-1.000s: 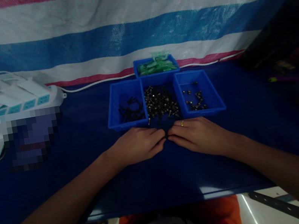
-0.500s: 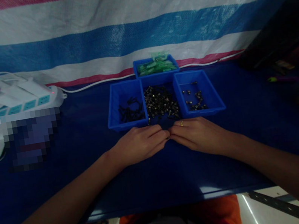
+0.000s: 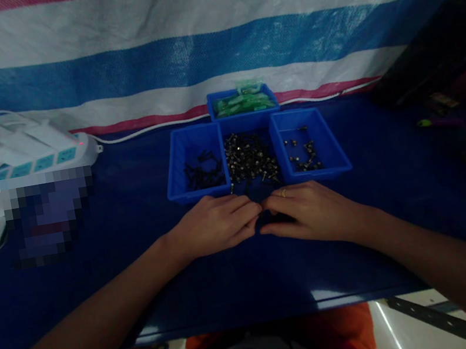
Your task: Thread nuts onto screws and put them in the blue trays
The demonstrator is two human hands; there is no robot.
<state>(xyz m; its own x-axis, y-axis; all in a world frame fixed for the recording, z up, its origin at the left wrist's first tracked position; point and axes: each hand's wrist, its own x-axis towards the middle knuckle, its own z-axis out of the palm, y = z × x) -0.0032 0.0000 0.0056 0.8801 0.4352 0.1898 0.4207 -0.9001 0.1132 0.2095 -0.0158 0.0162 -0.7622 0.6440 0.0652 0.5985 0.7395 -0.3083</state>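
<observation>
My left hand (image 3: pixel 221 224) is closed in a pinch over the blue table, and whatever its fingertips hold is too small and hidden to name. Facing it, my right hand (image 3: pixel 311 212), with a ring on one finger, has its thumb spread apart from its fingers. Their fingertips nearly meet. Just beyond lies a pile of small dark screw-like parts (image 3: pixel 250 156), some with shiny ends. Black slender pieces (image 3: pixel 203 170) lie in the left blue bin (image 3: pixel 172 170). A few shiny-headed small parts (image 3: pixel 310 152) lie in the right blue bin (image 3: pixel 332 140).
Behind the pile stands another blue bin (image 3: pixel 245 114) holding green plastic packets (image 3: pixel 243 101). A white power strip (image 3: pixel 86 151) with plugs and cables sits at the left. A striped tarp (image 3: pixel 212 53) hangs at the back. Dark equipment (image 3: pixel 430 46) leans at the right.
My right thumb has moved down and away from its fingers, opening that hand. My left hand stays pinched in nearly the same place. The bins have not moved.
</observation>
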